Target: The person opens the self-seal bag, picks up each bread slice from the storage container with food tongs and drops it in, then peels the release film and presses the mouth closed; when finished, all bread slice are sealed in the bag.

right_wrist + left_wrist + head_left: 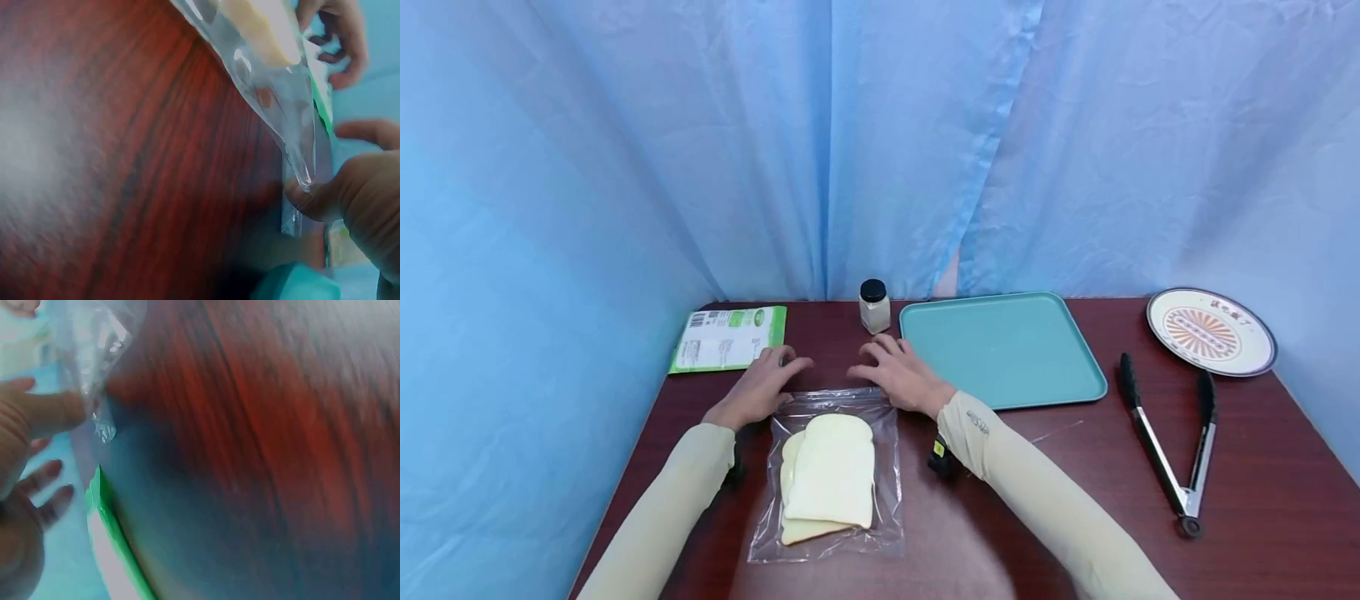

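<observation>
A clear plastic zip bag (831,475) holding pale bread slices (829,478) lies near on the dark wooden table (1262,492); a teal rectangular tray (1000,348) lies far right of it, metal black-tipped tongs (1172,442) farther right.

Head view looks forward and down from above over the whole table (1262,467). Both wrist views sit low, very close to the tabletop, blurred. All three share the clear bag (831,475) edge.
</observation>
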Demonstrator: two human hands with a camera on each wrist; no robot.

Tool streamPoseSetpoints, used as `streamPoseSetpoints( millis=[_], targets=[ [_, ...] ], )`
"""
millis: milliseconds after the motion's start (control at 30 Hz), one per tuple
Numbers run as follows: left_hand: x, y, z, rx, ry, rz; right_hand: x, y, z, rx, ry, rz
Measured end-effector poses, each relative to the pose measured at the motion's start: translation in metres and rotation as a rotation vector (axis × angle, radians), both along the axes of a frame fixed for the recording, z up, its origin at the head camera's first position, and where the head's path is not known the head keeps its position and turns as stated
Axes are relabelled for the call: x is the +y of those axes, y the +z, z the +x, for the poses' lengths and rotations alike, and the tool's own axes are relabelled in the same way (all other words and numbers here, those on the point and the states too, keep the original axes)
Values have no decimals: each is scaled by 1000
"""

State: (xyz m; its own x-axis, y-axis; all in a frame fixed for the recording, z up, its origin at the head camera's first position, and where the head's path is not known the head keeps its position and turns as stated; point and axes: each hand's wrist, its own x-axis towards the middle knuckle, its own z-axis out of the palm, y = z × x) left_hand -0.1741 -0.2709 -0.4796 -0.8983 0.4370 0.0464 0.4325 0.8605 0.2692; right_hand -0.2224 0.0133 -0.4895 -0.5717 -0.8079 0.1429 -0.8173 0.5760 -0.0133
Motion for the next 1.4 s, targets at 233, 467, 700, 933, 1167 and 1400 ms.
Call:
streamPoseSetpoints(
  millis=[233, 467, 700, 933, 1167, 1400],
  targets=[
    [11, 1, 0, -36, -122, -72, -5, 6, 3, -9, 129, 122],
    [15, 4, 1, -76, -140, -115, -11, 12, 5, -23, 128, 234],
    [17, 6, 3, -48, -195, -162, -17, 13, 9, -70, 108, 284],
    [17, 3, 4, -15, -224, -207, -14, 11, 9, -51, 117, 248],
    [6, 6, 10, 8, -212, -237, 4, 4, 6, 30, 173, 179],
    [-17, 6, 20, 75, -198, -258, 24, 5, 3, 109, 200, 136]
  ],
)
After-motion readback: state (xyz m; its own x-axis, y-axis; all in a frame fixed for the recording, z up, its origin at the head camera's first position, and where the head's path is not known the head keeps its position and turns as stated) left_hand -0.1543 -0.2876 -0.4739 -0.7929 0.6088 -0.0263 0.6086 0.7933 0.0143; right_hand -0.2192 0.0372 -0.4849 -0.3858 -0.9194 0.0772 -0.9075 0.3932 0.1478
